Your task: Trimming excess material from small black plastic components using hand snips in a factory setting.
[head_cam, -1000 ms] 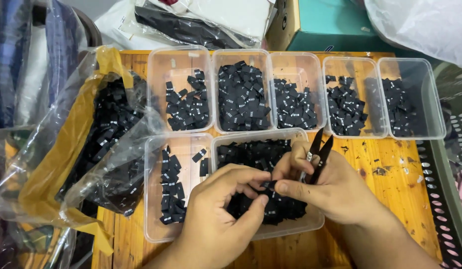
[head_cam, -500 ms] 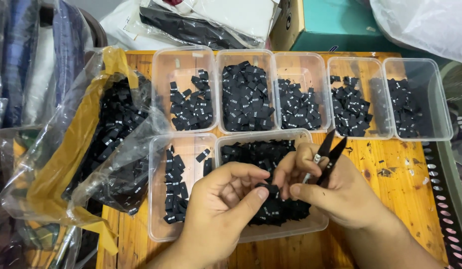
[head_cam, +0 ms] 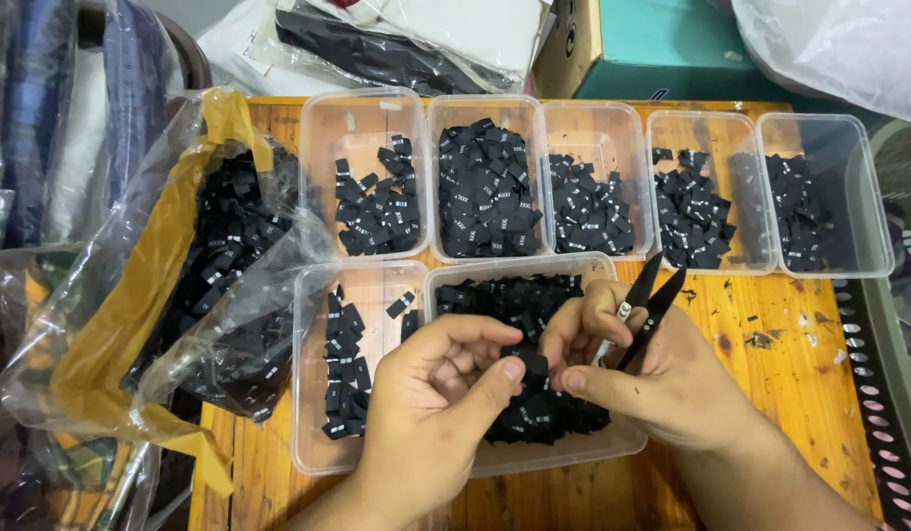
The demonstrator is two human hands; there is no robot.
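Observation:
My left hand (head_cam: 431, 413) and my right hand (head_cam: 662, 379) meet over a clear tub (head_cam: 613, 447) full of small black fabric labels. Both pinch one black label (head_cam: 527, 360) between thumbs and fingertips. My right hand also holds black thread snips (head_cam: 652, 300), their blades pointing up and away, slightly apart. To the left, a second clear tub (head_cam: 313, 393) holds a thinner layer of the same labels.
Several clear tubs (head_cam: 485, 103) of black labels line the back of the wooden table (head_cam: 780, 334). A clear plastic bag with yellow lining (head_cam: 170, 256), full of labels, lies at the left. A teal box (head_cam: 672, 44) and white bags sit behind. A dark perforated tray (head_cam: 888, 393) borders the right edge.
The hands stay together over the front tub, working on the pinched label; the snips have tilted slightly. The view has shifted a little.

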